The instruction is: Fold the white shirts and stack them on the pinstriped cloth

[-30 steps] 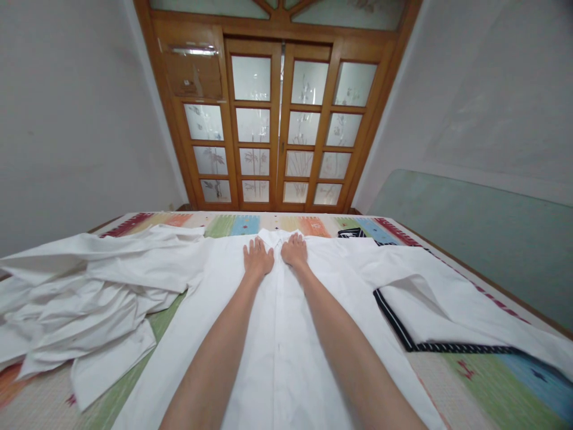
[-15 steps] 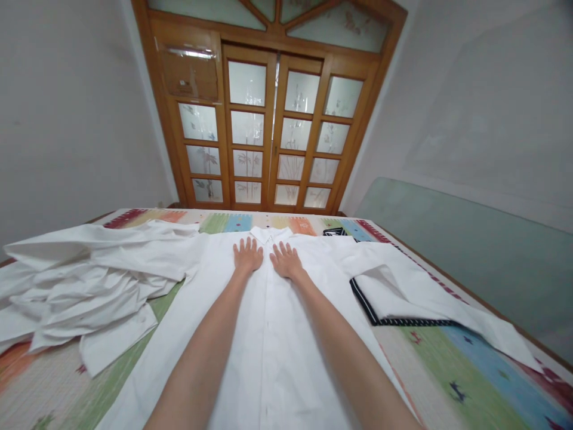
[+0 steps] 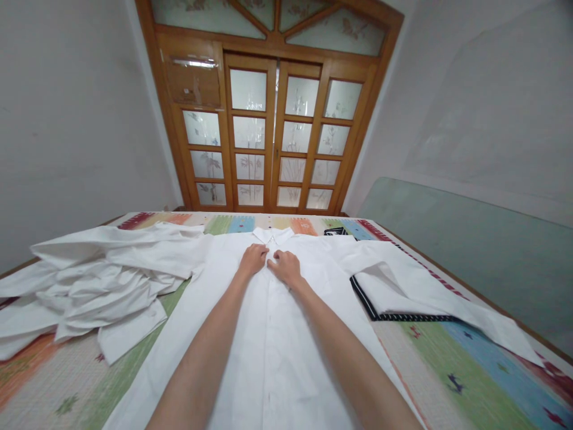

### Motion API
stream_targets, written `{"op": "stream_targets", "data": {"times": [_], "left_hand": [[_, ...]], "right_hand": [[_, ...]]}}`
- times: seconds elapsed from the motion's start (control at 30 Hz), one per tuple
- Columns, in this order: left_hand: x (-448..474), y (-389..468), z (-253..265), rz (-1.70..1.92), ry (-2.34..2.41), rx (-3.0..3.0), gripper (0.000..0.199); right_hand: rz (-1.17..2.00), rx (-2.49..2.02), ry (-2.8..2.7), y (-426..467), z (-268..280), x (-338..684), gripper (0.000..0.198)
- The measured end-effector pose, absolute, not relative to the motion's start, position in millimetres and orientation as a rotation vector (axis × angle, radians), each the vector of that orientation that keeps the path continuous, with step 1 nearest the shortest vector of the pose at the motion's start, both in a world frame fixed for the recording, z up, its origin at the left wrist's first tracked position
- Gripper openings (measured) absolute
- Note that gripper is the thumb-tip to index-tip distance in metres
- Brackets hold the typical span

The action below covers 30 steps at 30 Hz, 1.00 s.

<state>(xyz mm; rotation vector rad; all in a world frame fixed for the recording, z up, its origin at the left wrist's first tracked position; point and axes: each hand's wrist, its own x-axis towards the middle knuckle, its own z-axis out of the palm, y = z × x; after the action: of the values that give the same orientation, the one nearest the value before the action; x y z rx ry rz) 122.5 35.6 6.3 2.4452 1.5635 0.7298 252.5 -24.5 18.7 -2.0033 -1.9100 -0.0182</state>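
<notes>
A white button-up shirt point(image 3: 237, 358) lies front up and spread out, its collar point(image 3: 273, 235) at the far end. Just below the collar, my left hand point(image 3: 254, 259) is closed, its fingertips pinching the cloth at the front placket. My right hand point(image 3: 286, 266) faces it from the other side of the placket, fingers curled and thumb pointing inward on the shirt. What exactly sits between the fingertips is too small to make out. The shirt's right-side sleeve stretches out over a folded white cloth with a black striped edge point(image 3: 412, 318).
Crumpled white garments point(image 3: 111, 286) are heaped on the left. Beneath everything is a colourful patterned bedspread point(image 3: 447, 370). A pale green headboard-like panel point(image 3: 470, 239) runs along the right wall, and wooden glazed doors point(image 3: 273, 137) stand beyond the bed.
Both hands were flat with fingers spread on the shirt below the collar. Now they have drawn slightly toward each other and their fingers have curled in at the placket.
</notes>
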Motion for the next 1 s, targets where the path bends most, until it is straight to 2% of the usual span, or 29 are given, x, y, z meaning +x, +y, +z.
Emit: {"op": "stream_targets", "data": {"times": [0.3, 0.67, 1.0], "left_hand": [[115, 42, 7, 0.793, 1.464, 2.453, 0.047], [123, 39, 2, 0.88, 1.349, 2.546, 0.025], [126, 40, 2, 0.917, 1.293, 2.435, 0.017]], "right_hand": [[-0.188, -2.011, -1.807, -2, 15, 237, 0.03], [0.016, -1.92, -1.684, 6, 8, 248, 0.024], [0.139, -1.913, -1.669, 13, 1, 255, 0.025]]}}
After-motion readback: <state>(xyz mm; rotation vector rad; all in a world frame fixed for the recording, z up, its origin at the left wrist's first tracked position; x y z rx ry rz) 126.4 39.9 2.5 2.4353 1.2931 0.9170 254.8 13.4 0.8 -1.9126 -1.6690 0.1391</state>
